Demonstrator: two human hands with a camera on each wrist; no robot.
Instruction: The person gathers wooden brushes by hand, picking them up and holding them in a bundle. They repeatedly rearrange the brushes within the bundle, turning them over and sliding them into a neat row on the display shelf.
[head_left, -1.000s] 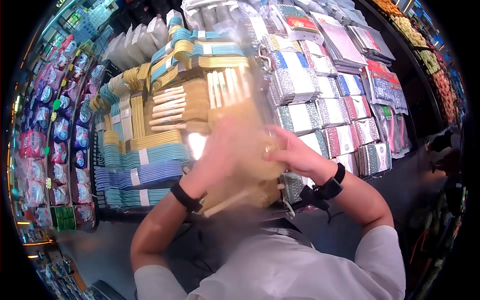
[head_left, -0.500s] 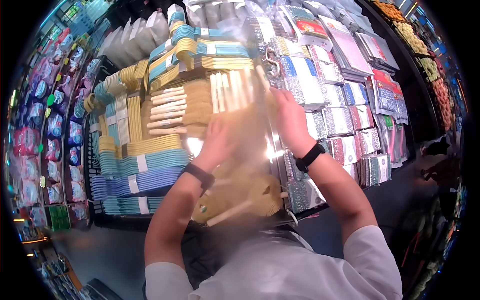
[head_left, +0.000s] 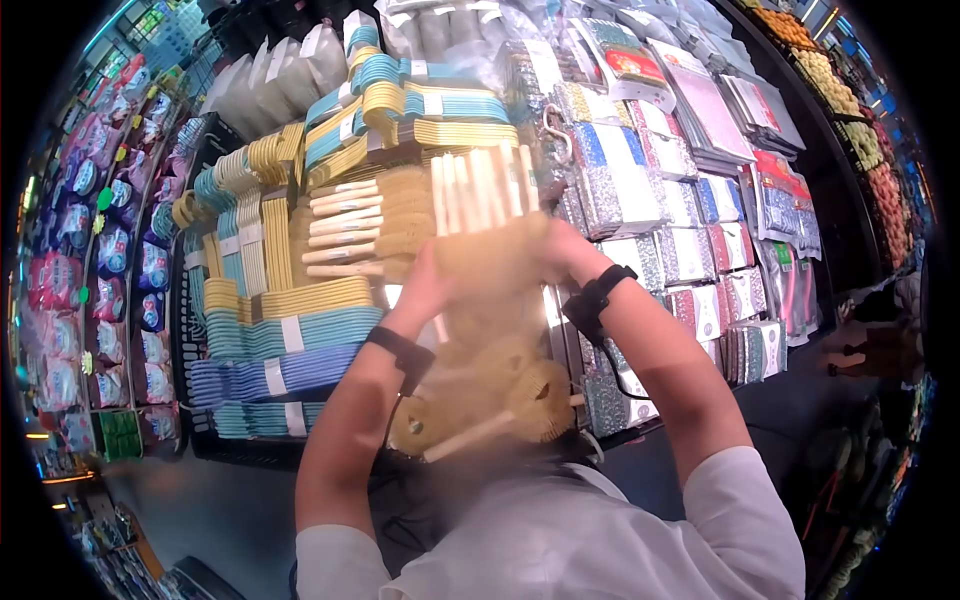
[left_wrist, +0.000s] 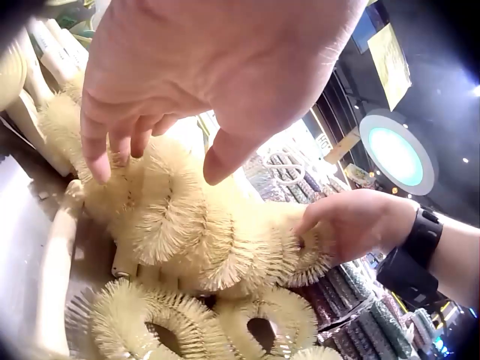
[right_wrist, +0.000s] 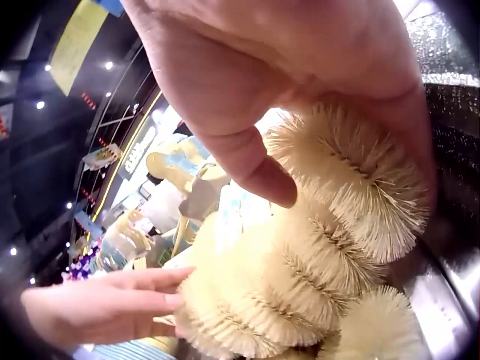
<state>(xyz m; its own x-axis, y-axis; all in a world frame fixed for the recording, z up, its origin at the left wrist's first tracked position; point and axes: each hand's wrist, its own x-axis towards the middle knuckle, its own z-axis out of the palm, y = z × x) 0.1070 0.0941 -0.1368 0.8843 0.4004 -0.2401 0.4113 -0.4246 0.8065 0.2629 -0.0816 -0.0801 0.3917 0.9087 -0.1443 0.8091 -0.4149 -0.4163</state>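
A row of yellowish bristle brushes with pale wooden handles lies between both hands, blurred in the head view. The left hand is at the row's left side; in the left wrist view this hand arches over the bristles, fingertips touching them. In the right wrist view, its fingers look fairly straight. The right hand holds the row's right end; in the right wrist view, this hand has its thumb on one side of a looped brush and its fingers around the other.
More looped brushes lie nearer the body, one handle slanting across. Left are stacks of blue and yellow hangers and wooden-handled brushes. Packaged glittery pads fill the right side. A metal hook stands beyond the right hand.
The right hand has come down and inward from the upright handle to the bristles. That handle now stands beside the others. The left hand has shifted only slightly.
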